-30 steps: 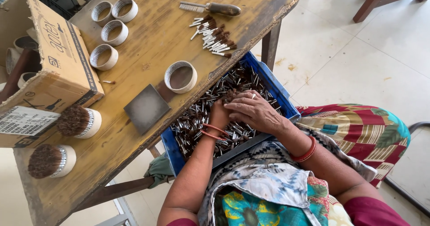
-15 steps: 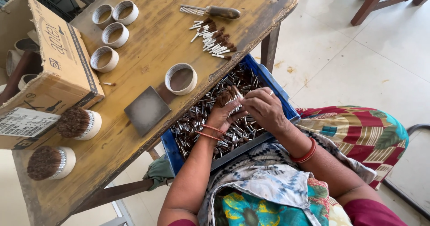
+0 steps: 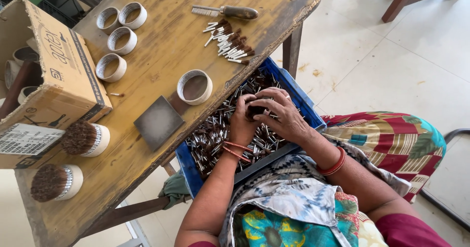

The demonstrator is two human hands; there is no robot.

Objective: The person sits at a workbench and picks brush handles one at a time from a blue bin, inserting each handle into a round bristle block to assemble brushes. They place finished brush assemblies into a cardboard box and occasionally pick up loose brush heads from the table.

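Shiny metal pins [image 3: 215,134] fill a blue plastic crate [image 3: 303,102] beside the worn, matt wooden table [image 3: 161,46].

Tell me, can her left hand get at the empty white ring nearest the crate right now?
Probably, but not at once. The left hand and right hand are cupped together around a bundle of small brushes over the blue crate. The white ring sits close by on the wooden table, with nothing between.

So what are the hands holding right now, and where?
Both hands, left hand and right hand, cup a bunch of small brushes around its sides, above the blue crate.
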